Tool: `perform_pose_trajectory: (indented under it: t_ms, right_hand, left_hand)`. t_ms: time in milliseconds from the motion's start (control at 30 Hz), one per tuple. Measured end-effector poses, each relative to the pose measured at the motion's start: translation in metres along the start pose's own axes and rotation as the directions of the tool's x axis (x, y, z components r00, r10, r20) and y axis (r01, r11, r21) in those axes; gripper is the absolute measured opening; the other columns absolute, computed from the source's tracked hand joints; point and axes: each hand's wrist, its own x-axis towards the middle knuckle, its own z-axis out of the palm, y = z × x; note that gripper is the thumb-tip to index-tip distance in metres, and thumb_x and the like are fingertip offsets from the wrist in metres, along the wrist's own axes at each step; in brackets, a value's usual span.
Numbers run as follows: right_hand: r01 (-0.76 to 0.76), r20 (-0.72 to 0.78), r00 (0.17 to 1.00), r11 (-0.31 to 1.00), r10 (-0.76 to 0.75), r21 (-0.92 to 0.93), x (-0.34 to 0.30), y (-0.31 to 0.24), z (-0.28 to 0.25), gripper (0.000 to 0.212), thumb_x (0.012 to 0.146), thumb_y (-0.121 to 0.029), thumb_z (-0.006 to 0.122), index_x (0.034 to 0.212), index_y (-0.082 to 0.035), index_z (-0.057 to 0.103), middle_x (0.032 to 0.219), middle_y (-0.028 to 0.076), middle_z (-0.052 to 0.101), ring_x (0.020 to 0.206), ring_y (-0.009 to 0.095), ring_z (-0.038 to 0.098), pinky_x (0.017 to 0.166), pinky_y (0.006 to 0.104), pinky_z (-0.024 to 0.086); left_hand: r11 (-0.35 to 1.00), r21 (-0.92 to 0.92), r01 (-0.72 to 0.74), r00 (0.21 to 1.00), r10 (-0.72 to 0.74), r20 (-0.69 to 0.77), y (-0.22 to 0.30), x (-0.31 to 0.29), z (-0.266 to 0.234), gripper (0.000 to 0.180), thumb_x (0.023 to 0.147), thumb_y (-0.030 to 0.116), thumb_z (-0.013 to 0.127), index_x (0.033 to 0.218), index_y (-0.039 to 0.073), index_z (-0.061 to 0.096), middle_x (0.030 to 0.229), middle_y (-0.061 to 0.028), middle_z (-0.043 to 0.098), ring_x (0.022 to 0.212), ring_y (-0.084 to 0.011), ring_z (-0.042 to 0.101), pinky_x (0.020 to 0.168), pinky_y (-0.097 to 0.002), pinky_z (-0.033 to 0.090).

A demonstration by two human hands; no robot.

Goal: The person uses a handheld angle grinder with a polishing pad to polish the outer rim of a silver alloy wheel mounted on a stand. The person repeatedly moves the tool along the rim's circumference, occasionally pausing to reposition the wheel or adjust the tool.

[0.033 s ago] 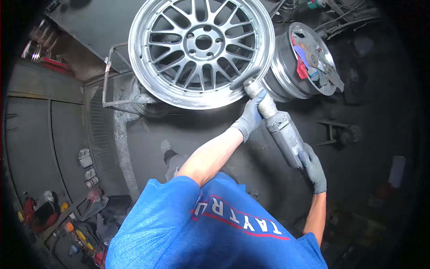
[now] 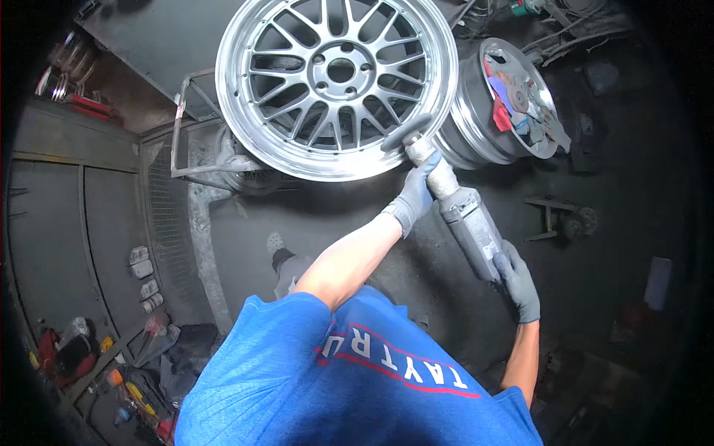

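A silver multi-spoke wheel rim (image 2: pixel 256 152) with a polished lip stands at the top, facing me. Both my gloved hands hold an angle grinder (image 2: pixel 472 227), its long grey body slanting from lower right to upper left. My left hand (image 2: pixel 418 195) is closed round the pale, wrapped neck just behind the disc. Farther back, my right hand (image 2: pixel 518 282) grips the rear end of the body. The grinder's round grey disc (image 2: pixel 406 132) overlaps the rim's lower right lip; whether it touches the metal, I cannot tell.
A second rim (image 2: pixel 465 111) lies to the right, with gloves and coloured rags (image 2: pixel 513 104) on it. A metal tube frame (image 2: pixel 175 141) stands left of the wheel. Bags and tools (image 2: pixel 141 394) crowd the lower left. A small metal stand (image 2: pixel 550 215) is at the right.
The wheel appears very slightly farther right and the grinder's body a touch farther left. Both hands keep their hold.
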Motion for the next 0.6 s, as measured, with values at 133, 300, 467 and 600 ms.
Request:
perform_pose_trajectory:
  t_ms: [133, 300, 467, 600]
  right_hand:
    - [-0.155, -0.002, 0.987, 0.966, 0.159, 0.208, -0.046, -0.030, 0.066, 0.063, 0.109, -0.038, 0.068, 0.159, -0.003, 0.053, 0.114, 0.009, 0.072, 0.068, 0.010, 0.058, 0.055, 0.0275, 0.047]
    - [-0.253, 0.079, 0.965, 0.812, 0.249, 0.527, -0.096, -0.026, 0.178, 0.055, 0.111, -0.037, 0.066, 0.155, -0.006, 0.057, 0.111, 0.007, 0.070, 0.072, 0.011, 0.061, 0.057, 0.0274, 0.051]
    - [-0.266, 0.179, 0.964, 0.657, 0.198, 0.706, -0.116, 0.014, 0.284, 0.061, 0.113, -0.039, 0.062, 0.156, 0.003, 0.057, 0.146, 0.015, 0.066, 0.129, 0.025, 0.061, 0.111, 0.0360, 0.046]
    - [-0.284, 0.230, 0.959, 0.528, 0.167, 0.801, -0.116, 0.005, 0.337, 0.063, 0.112, -0.039, 0.063, 0.157, 0.005, 0.056, 0.153, 0.017, 0.064, 0.140, 0.025, 0.058, 0.120, 0.0376, 0.042]
  left_hand:
    - [0.996, 0.093, -0.003, 0.996, 0.011, -0.087, 0.021, -0.044, -0.018, 0.030, 0.105, 0.037, 0.076, 0.117, 0.010, 0.068, 0.103, -0.0084, 0.076, 0.095, -0.0253, 0.075, 0.096, -0.0448, 0.061]
    - [0.939, 0.336, 0.074, 0.955, 0.029, -0.294, 0.069, -0.107, -0.045, 0.034, 0.097, 0.033, 0.087, 0.117, 0.013, 0.069, 0.100, -0.0040, 0.073, 0.091, -0.0219, 0.073, 0.086, -0.0433, 0.062]
    - [0.812, 0.568, 0.134, 0.953, 0.052, -0.300, 0.133, -0.166, -0.055, 0.039, 0.096, 0.032, 0.088, 0.122, 0.009, 0.069, 0.102, -0.0043, 0.073, 0.088, -0.0192, 0.072, 0.082, -0.0394, 0.060]
    - [0.747, 0.656, 0.114, 0.943, 0.127, -0.308, 0.169, -0.190, -0.051, 0.040, 0.095, 0.030, 0.089, 0.122, 0.008, 0.069, 0.101, -0.0045, 0.072, 0.085, -0.0192, 0.072, 0.078, -0.0385, 0.061]
